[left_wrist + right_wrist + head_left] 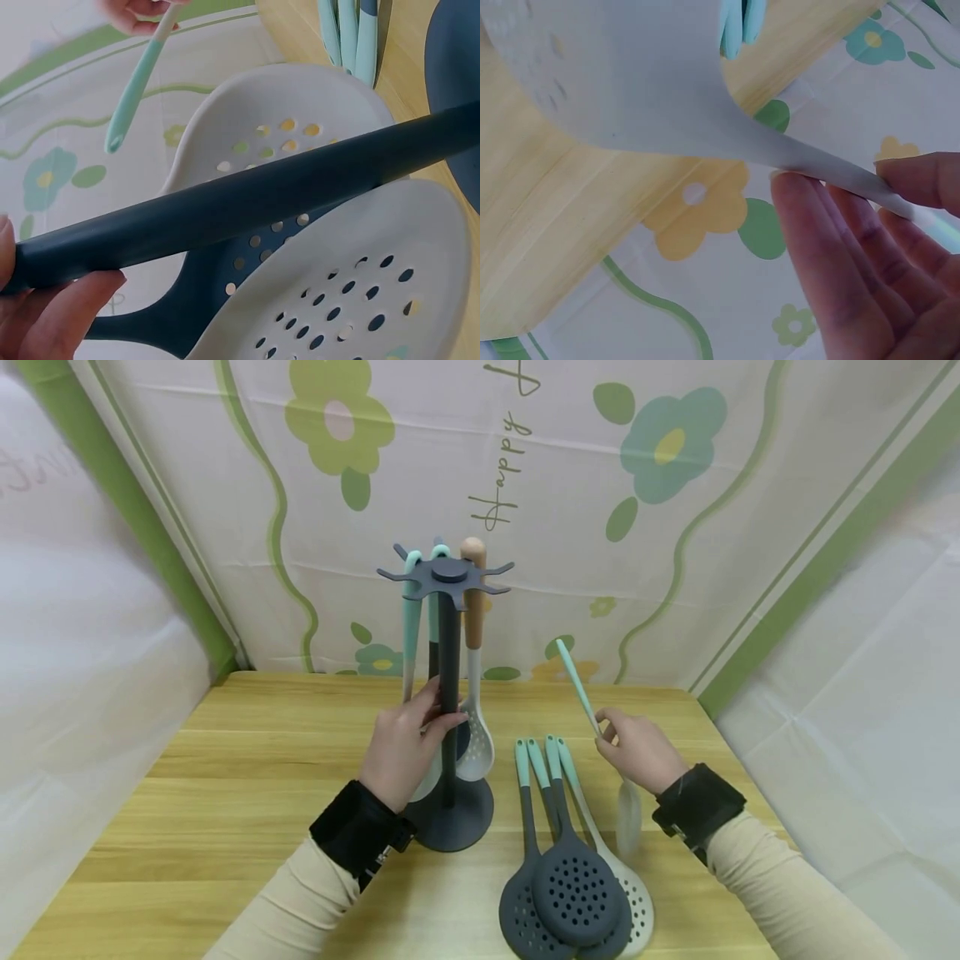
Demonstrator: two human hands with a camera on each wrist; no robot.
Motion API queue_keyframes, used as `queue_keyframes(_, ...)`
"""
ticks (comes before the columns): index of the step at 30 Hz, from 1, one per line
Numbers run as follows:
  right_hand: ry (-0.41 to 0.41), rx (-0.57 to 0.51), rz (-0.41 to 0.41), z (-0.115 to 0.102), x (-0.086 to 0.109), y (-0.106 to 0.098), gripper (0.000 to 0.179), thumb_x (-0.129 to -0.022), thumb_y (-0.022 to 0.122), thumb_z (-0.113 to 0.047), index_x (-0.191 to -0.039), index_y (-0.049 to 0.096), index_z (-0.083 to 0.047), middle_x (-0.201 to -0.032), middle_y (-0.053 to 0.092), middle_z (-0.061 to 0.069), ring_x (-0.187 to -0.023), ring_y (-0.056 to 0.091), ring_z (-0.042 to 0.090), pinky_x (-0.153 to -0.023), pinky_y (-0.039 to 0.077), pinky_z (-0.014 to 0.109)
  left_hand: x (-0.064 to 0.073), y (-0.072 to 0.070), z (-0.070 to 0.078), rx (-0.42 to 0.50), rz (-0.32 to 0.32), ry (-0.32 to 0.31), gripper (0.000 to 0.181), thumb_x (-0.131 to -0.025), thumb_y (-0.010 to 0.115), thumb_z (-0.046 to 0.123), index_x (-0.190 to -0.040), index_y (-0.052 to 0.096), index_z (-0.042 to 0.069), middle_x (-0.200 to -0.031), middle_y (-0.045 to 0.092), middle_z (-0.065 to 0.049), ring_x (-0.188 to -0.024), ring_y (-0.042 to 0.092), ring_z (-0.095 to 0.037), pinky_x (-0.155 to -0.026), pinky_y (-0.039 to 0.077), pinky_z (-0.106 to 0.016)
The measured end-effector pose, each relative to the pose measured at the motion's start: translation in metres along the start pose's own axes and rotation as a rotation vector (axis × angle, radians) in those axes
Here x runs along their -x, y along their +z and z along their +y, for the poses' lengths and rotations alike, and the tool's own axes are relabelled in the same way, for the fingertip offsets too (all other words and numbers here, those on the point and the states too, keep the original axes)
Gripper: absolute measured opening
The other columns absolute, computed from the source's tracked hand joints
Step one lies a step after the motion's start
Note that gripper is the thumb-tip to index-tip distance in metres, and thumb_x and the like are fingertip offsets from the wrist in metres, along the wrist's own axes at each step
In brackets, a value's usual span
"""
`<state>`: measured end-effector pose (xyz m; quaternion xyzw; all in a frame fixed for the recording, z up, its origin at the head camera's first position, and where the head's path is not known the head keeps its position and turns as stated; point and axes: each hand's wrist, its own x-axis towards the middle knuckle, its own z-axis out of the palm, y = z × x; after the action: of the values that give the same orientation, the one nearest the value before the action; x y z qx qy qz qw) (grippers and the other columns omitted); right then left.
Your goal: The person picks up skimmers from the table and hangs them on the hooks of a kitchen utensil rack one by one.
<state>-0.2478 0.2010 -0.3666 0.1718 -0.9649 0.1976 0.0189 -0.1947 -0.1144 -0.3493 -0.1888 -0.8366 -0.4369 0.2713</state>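
My left hand (405,747) grips the dark post (448,668) of a utensil stand, whose round base rests on the table. From its hooked top hang a white slotted spoon with a wooden handle (474,610) and two utensils with mint handles. The left wrist view shows white perforated heads (352,300) and a dark perforated one (217,277) around the post. My right hand (637,747) pinches a white slotted spoon (660,82) by its stem, the mint handle (573,677) pointing up and left. In the head view its head hangs low, seen nearly edge-on.
A cluster of slotted utensils with mint handles lies on the wooden table (247,760) between my forearms, including a dark round skimmer (577,889) on top and a white slotted one (637,902). A flowered cloth (555,527) hangs behind the table, with more cloth at both sides.
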Motion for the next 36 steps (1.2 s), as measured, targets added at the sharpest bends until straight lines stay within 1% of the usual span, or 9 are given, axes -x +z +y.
queue_keyframes(7, -0.008, -0.002, 0.023, -0.006, 0.000, -0.003, 0.032, -0.095, 0.058, -0.008, -0.124, 0.056, 0.006, -0.089, 0.070, 0.016, -0.049, 0.044, 0.011, -0.044, 0.036, 0.024, 0.000, 0.000, 0.004, -0.046, 0.002, 0.001, 0.029, -0.089, 0.071, 0.011, -0.115, 0.064, -0.001, -0.100, 0.074, -0.014, -0.093, 0.075, -0.025, -0.076, 0.061, -0.034)
queue_keyframes(14, -0.020, -0.004, 0.040, -0.008, 0.001, -0.005, 0.029, -0.095, 0.058, -0.007, -0.121, 0.056, 0.005, -0.089, 0.071, 0.016, -0.047, 0.042, 0.011, -0.044, 0.035, 0.023, 0.000, 0.002, 0.004, -0.098, 0.023, 0.019, 0.032, -0.088, 0.073, 0.013, -0.116, 0.064, -0.001, -0.098, 0.075, -0.014, -0.087, 0.075, -0.025, -0.073, 0.062, -0.034)
queue_keyframes(18, -0.033, -0.009, 0.047, -0.011, 0.001, -0.009, 0.027, -0.095, 0.058, -0.007, -0.120, 0.057, 0.004, -0.088, 0.071, 0.016, -0.049, 0.045, 0.011, -0.045, 0.036, 0.023, 0.000, 0.003, 0.005, -0.099, 0.028, 0.024, 0.032, -0.088, 0.073, 0.013, -0.117, 0.064, 0.000, -0.099, 0.075, -0.014, -0.088, 0.075, -0.025, -0.073, 0.062, -0.034)
queue_keyframes(26, -0.055, -0.015, 0.062, -0.020, -0.001, -0.014, 0.030, -0.096, 0.059, -0.008, -0.123, 0.057, 0.005, -0.090, 0.072, 0.016, -0.056, 0.055, 0.011, -0.048, 0.042, 0.025, 0.001, 0.003, 0.003, -0.097, 0.023, 0.033, 0.033, -0.089, 0.073, 0.012, -0.117, 0.063, -0.001, -0.099, 0.075, -0.014, -0.087, 0.075, -0.024, -0.073, 0.062, -0.033)
queue_keyframes(32, -0.081, -0.003, 0.089, -0.025, -0.001, -0.015, 0.030, -0.094, 0.062, -0.008, -0.121, 0.058, 0.005, -0.088, 0.072, 0.015, -0.056, 0.055, 0.011, -0.048, 0.043, 0.025, 0.002, 0.003, 0.002, -0.100, 0.019, 0.060, 0.029, -0.091, 0.071, 0.012, -0.116, 0.061, -0.001, -0.096, 0.075, -0.013, -0.086, 0.075, -0.024, -0.071, 0.062, -0.033)
queue_keyframes(36, -0.100, 0.005, 0.101, -0.027, -0.001, -0.015, 0.029, -0.094, 0.062, -0.007, -0.119, 0.059, 0.005, -0.087, 0.072, 0.015, -0.056, 0.056, 0.010, -0.047, 0.042, 0.024, 0.004, 0.004, 0.002, -0.106, 0.015, 0.071, 0.032, -0.093, 0.068, 0.011, -0.120, 0.060, -0.002, -0.098, 0.074, -0.015, -0.085, 0.075, -0.025, -0.069, 0.062, -0.032)
